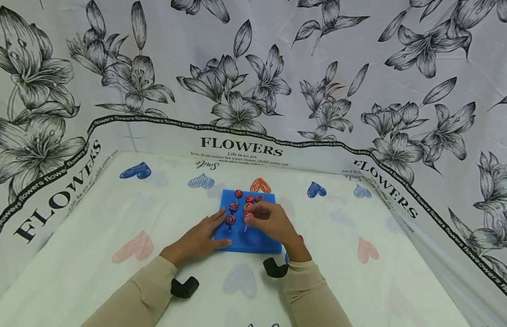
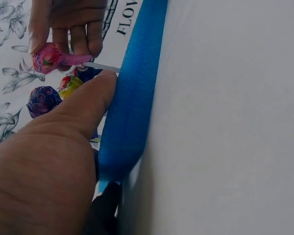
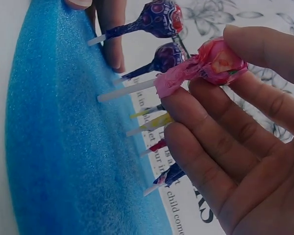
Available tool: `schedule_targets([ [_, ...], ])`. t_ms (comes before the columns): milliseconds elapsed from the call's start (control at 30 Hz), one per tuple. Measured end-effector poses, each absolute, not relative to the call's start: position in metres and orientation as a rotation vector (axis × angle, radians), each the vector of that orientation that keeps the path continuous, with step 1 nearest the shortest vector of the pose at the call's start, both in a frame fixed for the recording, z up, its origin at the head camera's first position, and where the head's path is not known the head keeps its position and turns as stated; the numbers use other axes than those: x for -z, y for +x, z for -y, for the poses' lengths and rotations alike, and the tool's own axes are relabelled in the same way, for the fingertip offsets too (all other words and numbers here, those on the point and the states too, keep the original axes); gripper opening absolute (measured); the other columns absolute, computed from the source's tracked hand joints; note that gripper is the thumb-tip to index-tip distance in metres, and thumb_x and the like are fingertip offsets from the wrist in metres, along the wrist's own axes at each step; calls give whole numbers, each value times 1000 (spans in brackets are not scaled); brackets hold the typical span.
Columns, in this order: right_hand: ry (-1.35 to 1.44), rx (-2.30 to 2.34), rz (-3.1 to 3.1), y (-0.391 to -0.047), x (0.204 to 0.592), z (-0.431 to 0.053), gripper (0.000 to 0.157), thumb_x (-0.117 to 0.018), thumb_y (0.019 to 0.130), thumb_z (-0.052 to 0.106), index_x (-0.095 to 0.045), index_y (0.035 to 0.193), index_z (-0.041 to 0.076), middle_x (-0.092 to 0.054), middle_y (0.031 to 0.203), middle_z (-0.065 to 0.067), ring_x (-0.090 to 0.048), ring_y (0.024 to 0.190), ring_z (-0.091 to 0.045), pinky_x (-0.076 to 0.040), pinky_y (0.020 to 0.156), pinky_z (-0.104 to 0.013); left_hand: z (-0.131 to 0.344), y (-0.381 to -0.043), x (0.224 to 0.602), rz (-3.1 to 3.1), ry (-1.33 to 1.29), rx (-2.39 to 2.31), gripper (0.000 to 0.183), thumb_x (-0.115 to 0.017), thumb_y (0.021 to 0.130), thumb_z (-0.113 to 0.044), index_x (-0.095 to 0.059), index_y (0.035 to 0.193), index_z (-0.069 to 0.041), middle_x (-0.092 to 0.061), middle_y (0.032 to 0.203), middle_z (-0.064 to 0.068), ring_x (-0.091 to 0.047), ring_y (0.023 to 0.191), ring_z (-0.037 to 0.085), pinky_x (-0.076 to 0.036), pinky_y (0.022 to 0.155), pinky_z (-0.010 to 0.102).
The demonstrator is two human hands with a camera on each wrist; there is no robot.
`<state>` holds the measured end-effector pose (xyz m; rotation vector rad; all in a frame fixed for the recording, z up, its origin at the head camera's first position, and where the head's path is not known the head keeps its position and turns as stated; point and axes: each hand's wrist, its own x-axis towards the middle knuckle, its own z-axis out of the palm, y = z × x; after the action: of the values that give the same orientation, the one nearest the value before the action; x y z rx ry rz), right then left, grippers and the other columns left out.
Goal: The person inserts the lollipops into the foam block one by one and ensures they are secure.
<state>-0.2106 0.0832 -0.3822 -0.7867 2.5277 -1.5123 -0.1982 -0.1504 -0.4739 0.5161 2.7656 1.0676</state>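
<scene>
A blue foam block (image 1: 253, 243) lies on the table with several wrapped lollipops standing in it by their sticks. My right hand (image 1: 275, 222) pinches the pink-wrapped head of one lollipop (image 3: 220, 63) between thumb and fingers. Its white stick meets the foam surface. Along the block's left side my left hand (image 1: 200, 238) rests with fingers extended, its thumb on the near part of the foam. Just right of the left fingers stand three dark-wrapped lollipops (image 1: 233, 207) in a column. A yellow-wrapped lollipop (image 2: 69, 85) is partly hidden behind my left thumb in the left wrist view.
A white cloth (image 1: 163, 213) printed with coloured hearts covers the table. Behind it hangs a curtain (image 1: 155, 136) with black flower drawings. Black camera mounts (image 1: 185, 287) sit at both wrists. Something small and red (image 1: 301, 237) shows beside my right wrist.
</scene>
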Motion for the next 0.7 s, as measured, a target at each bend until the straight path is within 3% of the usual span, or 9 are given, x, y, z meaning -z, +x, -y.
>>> schedule_targets([
  [700,-816,1363,-2475,-213,388,-83,19,-71,88,7,-67,105,-2,-67,95,-9,-65,89,-24,-52,83,-32,150,-199,473,-2762,513,-1062,90,-69,83,-54,-29,153,-13,-18,159,2,-15,141,43,-21,109,56],
])
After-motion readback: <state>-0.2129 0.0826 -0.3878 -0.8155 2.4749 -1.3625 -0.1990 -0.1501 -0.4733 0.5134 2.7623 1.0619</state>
